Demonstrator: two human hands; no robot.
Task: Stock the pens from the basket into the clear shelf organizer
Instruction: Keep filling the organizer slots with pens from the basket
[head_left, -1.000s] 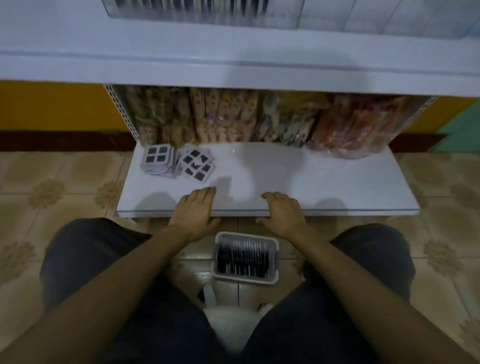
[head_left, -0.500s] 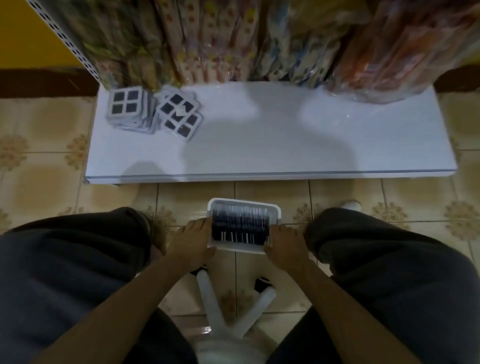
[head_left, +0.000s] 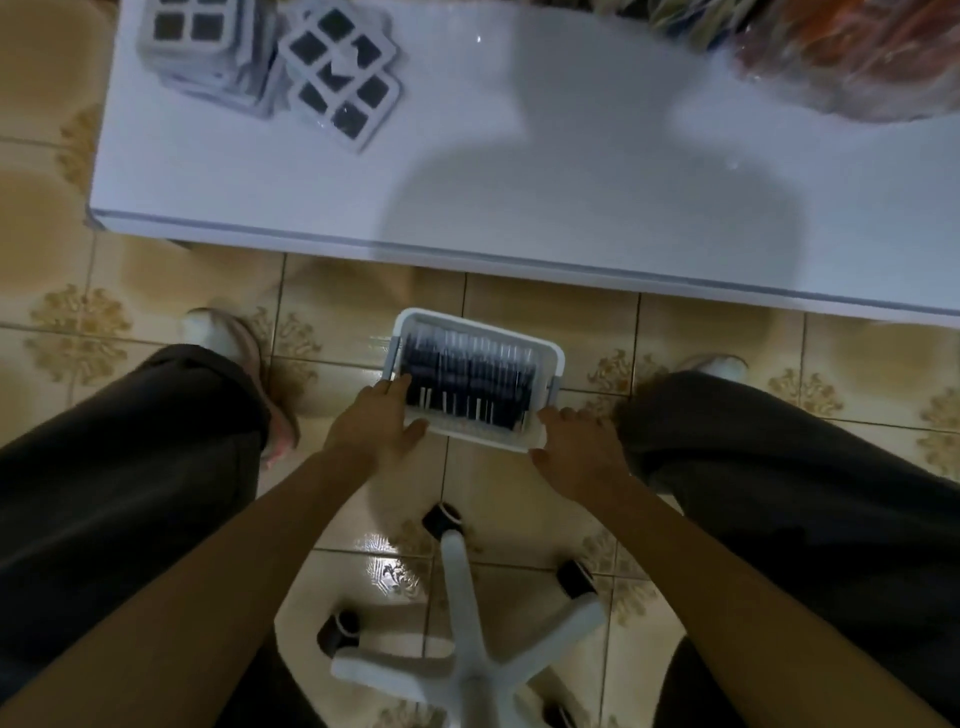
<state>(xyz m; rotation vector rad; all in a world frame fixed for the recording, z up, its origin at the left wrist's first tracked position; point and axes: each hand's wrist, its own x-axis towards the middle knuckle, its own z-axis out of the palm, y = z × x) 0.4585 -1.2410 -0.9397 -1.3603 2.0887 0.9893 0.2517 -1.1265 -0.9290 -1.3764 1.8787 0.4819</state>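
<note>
A white basket (head_left: 555, 358) full of dark pens (head_left: 470, 379) stands on the tiled floor between my knees. My left hand (head_left: 376, 426) grips the basket's left end, fingers over the rim and thumb under the near edge. My right hand (head_left: 576, 444) grips the near right corner. Above them lies the white shelf (head_left: 519, 171). A clear organizer does not show on it that I can make out.
Two stacks of white packs with dark squares (head_left: 332, 67) sit on the shelf's left. Wrapped goods (head_left: 841, 52) crowd the shelf's back right. A white chair base with dark castors (head_left: 467, 639) stands on the floor under me, between my legs.
My hands left the shelf's front edge and came down to the basket's two ends. The view has tilted down and closer to the floor.
</note>
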